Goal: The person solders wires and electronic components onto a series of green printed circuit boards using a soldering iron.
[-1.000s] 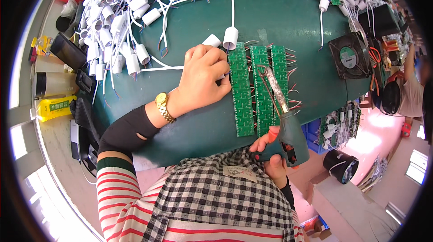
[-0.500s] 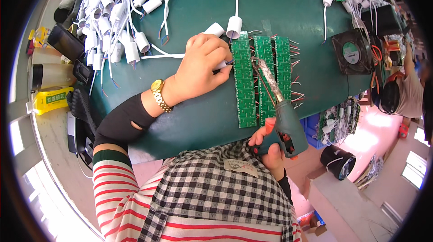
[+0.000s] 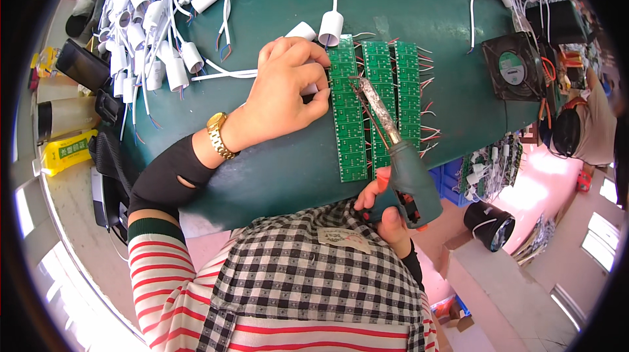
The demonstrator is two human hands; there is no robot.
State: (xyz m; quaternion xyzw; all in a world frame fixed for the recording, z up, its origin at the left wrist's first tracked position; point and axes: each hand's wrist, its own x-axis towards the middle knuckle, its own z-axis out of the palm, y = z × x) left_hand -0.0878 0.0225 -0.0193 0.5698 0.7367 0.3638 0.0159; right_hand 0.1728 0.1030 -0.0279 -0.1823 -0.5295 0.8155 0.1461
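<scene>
My left hand (image 3: 288,86) is closed at the left edge of the nearest of three green circuit board panels (image 3: 349,136). Between its thumb and fingers a bit of white shows, apparently a lamp socket mostly hidden by the hand. In my right hand (image 3: 386,211) is a dark green soldering gun (image 3: 414,178), gripped by its handle. Its metal tip points up and left, over the right edge of that left panel; contact cannot be made out. A white lamp socket (image 3: 331,27) with its cable stands at the panel's top end, and another socket (image 3: 302,31) lies beside my left knuckles.
A large heap of white lamp sockets (image 3: 154,18) with cables covers the table's far left. To the right stands a black fan (image 3: 512,68), with more wired sockets behind it. A blue crate (image 3: 451,180) and a black bucket (image 3: 489,226) are below the table's right side.
The soldering gun's tip has moved left, from the middle panel's edge to the left panel. My left hand stays at the left panel's edge. The whole view has shifted slightly.
</scene>
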